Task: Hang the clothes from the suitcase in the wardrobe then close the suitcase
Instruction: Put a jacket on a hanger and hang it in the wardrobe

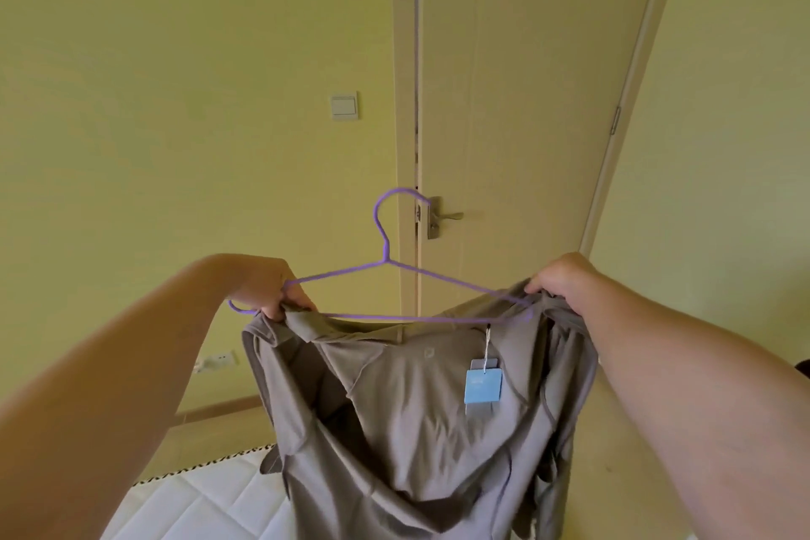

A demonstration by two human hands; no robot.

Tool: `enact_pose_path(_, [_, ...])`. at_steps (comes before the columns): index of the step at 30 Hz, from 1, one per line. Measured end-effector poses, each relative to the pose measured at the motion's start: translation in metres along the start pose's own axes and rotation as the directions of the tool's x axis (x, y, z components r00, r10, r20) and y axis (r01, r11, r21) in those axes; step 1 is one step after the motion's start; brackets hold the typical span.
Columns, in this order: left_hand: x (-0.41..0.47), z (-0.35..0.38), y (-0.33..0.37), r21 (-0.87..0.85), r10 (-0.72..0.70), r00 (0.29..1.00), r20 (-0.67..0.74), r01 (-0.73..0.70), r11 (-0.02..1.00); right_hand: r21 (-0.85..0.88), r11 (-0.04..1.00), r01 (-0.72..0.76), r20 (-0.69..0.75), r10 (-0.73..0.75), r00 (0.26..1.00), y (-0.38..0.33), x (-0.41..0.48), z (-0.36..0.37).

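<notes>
Forearms reach forward toward a shut door (526, 101), with open air beyond the grips. Taupe shirt (394, 408) hangs below both. Left grip (271, 289) pinches its collar edge and one end of the purple hanger (385, 252). Right grip (565, 281) pinches the other shoulder, seemingly over the hanger's tip. Blue tag (482, 386) dangles between them, print unreadable.

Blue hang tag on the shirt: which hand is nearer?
Right. The right hand grips the grey shirt just above and right of the blue tag; the left hand pinches the purple hanger and shirt farther off, up and left.
</notes>
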State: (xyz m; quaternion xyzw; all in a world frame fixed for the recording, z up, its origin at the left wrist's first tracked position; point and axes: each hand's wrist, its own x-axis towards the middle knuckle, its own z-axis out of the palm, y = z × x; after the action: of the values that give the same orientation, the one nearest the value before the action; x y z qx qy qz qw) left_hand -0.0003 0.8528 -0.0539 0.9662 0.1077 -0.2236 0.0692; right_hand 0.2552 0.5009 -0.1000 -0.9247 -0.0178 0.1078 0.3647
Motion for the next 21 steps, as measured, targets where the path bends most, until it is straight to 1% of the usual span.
enact_pose_path(2, [-0.001, -0.004, 0.017, 0.064, 0.018, 0.999, 0.036, -0.02, 0.998, -0.003, 1.0, 0.023, -0.012, -0.023, 1.0, -0.002, -0.003, 0.001])
enact_pose_path(4, [-0.001, -0.006, 0.029, 0.11, 0.044, 0.998, 0.033, -0.047, 0.993, -0.023, 0.998, 0.063, 0.007, -0.063, 0.998, -0.009, -0.004, 0.006])
enact_pose_path(7, [0.009, -0.005, 0.033, 0.105, 0.065, 0.998, -0.01, -0.064, 0.992, -0.043, 0.994, 0.103, 0.021, -0.102, 0.995, -0.019, -0.009, 0.015])
enact_pose_path(9, [0.014, -0.005, 0.035, 0.118, 0.038, 0.998, -0.051, -0.032, 0.992, -0.05, 0.991, 0.121, 0.026, -0.12, 0.992, -0.023, -0.01, 0.019])
enact_pose_path(12, [0.018, -0.009, 0.041, 0.185, -0.01, 0.996, -0.09, 0.026, 0.982, -0.073, 0.988, 0.137, 0.013, -0.136, 0.991, -0.021, -0.01, 0.021])
enact_pose_path(15, [0.017, -0.013, 0.046, 0.181, -0.056, 0.99, -0.126, 0.078, 0.98, -0.06, 0.991, 0.122, 0.003, -0.122, 0.992, -0.016, -0.007, 0.021])
enact_pose_path(17, [0.02, -0.012, 0.046, 0.168, -0.074, 0.988, -0.135, 0.097, 0.981, 0.001, 0.993, 0.122, 0.053, -0.122, 0.991, -0.016, -0.007, 0.024])
enact_pose_path(19, [0.023, -0.01, 0.048, 0.163, -0.086, 0.985, -0.147, 0.109, 0.981, 0.138, 0.986, 0.095, 0.161, -0.117, 0.98, -0.02, -0.014, 0.027])
enact_pose_path(21, [0.026, -0.007, 0.052, 0.149, -0.097, 0.985, -0.142, 0.118, 0.982, 0.249, 0.963, 0.101, 0.254, -0.166, 0.953, -0.024, -0.028, 0.032])
